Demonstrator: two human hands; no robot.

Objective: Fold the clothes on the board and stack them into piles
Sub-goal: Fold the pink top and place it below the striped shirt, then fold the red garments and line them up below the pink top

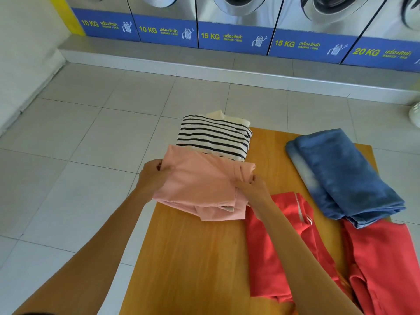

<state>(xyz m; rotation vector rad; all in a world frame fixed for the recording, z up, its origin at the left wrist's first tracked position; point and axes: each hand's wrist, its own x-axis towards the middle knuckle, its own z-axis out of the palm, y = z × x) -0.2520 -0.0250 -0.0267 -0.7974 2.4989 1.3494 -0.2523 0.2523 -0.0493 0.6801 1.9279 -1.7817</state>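
Observation:
A folded pink garment [200, 185] hangs just above the wooden board [193, 258], at its far left part. My left hand [152, 176] grips its left edge and my right hand [252, 187] grips its right edge. Just beyond it lies a folded black-and-white striped shirt [213, 137] on top of a cream piece [227, 117], forming a pile at the board's far left corner. A folded blue denim garment [341, 176] rests at the far right. An unfolded red garment [318, 258] is spread over the board's right side.
The board stands over a light tiled floor [91, 144]. A row of washing machines [234, 26] on a raised step lines the far wall. A white object [414, 114] shows at the right edge.

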